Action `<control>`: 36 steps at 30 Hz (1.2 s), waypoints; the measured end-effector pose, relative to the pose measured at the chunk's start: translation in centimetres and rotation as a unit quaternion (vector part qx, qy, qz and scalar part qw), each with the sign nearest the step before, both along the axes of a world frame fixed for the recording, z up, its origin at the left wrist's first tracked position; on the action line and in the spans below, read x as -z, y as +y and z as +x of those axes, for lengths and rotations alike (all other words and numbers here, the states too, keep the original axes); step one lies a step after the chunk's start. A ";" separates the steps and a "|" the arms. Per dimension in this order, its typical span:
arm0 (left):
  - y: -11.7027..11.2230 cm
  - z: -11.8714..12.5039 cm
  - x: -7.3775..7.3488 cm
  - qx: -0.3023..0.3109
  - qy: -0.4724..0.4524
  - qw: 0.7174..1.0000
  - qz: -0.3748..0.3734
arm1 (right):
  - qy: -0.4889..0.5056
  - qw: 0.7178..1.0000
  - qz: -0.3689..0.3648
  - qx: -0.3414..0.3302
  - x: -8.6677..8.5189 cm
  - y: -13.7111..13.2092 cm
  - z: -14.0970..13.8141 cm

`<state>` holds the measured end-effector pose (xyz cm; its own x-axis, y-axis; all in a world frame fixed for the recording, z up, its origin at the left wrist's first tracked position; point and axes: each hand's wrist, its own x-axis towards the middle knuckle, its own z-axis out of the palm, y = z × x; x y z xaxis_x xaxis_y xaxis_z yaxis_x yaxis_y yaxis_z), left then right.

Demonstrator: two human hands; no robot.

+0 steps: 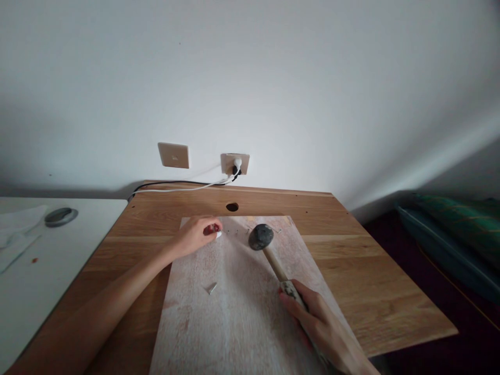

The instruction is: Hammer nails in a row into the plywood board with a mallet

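My right hand (pixel 316 317) is wrapped round the handle of a rubber mallet (pixel 261 237), whose dark head hangs over the far part of a pale, worn board (pixel 234 323). At the board's far left my left hand (pixel 195 235) is closed, thumb and fingertips together near the surface. A small white bit shows at those fingertips; I cannot make out what it is. Small dark marks or nails run in a row between that hand and the mallet head. To the right of the head sits a small metal screw or nail (pixel 278 230). Another screw (pixel 212 288) lies loose nearer to me.
Under the board is a wooden tabletop (pixel 371 281) with a round cable hole (pixel 232 207). Cables run along its back to a wall socket (pixel 235 163). On the left stands a white table (pixel 78 234) with a dark round object (pixel 60 216). Cushions (pixel 461 245) lie at the right.
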<state>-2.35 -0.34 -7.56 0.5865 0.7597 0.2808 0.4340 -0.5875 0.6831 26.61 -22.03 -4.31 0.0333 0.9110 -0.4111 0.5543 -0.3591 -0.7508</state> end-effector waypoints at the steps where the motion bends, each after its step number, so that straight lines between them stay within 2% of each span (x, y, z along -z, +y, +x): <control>1: 0.0 0.0 0.0 -0.003 -0.001 1.000 -0.005 | 0.010 1.000 0.004 -0.004 -0.3 0.3 -0.4; 6: 0.0 0.1 0.3 -0.008 -0.022 0.999 -0.046 | 0.092 0.995 0.017 -0.033 -1.4 3.1 -2.8; 12: -0.2 0.0 -0.2 -0.038 0.010 0.999 -0.036 | 0.099 0.993 0.026 -0.065 -0.8 5.6 -4.9; 18: -0.1 0.2 -0.1 -0.045 0.002 0.999 -0.019 | 0.098 0.993 0.024 -0.057 -0.4 5.7 -5.4; 27: -0.2 0.1 -0.3 -0.056 0.002 0.998 -0.035 | 0.071 0.995 0.024 -0.065 -0.9 5.2 -5.5; 36: 0.0 0.1 -0.3 -0.060 0.007 0.997 -0.041 | 0.064 0.995 0.032 -0.064 -0.6 5.2 -5.3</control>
